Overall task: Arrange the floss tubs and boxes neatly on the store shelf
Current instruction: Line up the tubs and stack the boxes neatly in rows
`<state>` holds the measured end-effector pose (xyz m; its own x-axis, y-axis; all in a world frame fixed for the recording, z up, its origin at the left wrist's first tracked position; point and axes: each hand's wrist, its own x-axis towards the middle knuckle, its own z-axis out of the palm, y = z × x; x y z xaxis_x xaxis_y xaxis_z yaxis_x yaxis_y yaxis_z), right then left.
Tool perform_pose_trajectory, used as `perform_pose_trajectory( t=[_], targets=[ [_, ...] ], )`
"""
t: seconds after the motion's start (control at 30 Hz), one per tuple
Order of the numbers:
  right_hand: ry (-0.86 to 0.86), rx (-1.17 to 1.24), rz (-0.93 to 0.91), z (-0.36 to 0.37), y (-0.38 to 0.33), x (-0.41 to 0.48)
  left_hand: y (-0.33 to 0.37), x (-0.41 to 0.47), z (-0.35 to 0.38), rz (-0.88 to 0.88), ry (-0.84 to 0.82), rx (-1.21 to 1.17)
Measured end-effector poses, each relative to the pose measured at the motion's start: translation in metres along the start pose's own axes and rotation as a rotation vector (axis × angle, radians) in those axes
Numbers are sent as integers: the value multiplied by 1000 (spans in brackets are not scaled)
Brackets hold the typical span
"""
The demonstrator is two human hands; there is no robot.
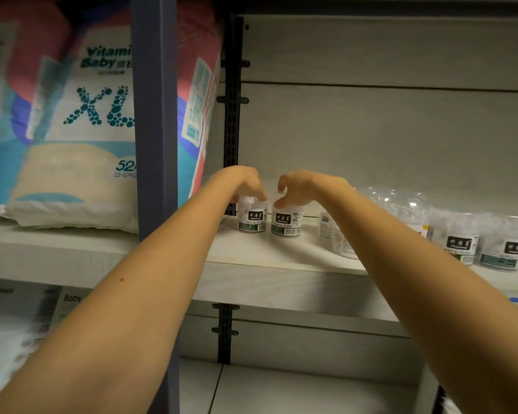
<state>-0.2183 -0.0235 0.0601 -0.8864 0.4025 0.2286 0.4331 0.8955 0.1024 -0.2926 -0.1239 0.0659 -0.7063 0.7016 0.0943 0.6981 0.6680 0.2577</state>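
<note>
Two clear dental floss tubs stand side by side at the back left of the pale shelf [251, 252]. My left hand [243, 182] grips the top of the left tub [252, 220] from above. My right hand [299, 186] grips the top of the right tub [286, 222], fingers curled down over its lid. Further right on the same shelf stand two more tubs [458, 243] [504, 249], with another tub [334, 234] partly hidden behind my right forearm and clear plastic-wrapped packs [401, 201] behind them.
A dark blue upright post [154, 115] and a black slotted rail [231, 115] bound the shelf bay on the left. Large diaper packs [72, 115] fill the neighbouring bay. A lower shelf and tiled floor [281, 389] lie below.
</note>
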Motion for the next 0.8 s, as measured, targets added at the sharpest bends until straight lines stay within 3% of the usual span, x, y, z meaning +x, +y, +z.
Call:
perform_pose_trajectory(
  t=[0.13,0.33,0.57,0.8],
  targets=[
    [36,56,-39,-12,-2,-16,7,-11,-11,22,28,-25],
    [134,260,-129,-59,18,-81,14,-71,-49,171,306,-82],
    [-10,415,-242,-76,36,-157,12,-135,-38,319,130,-172],
    [36,444,-244,-69,59,-185,35,-144,-19,393,183,-242]
  ],
)
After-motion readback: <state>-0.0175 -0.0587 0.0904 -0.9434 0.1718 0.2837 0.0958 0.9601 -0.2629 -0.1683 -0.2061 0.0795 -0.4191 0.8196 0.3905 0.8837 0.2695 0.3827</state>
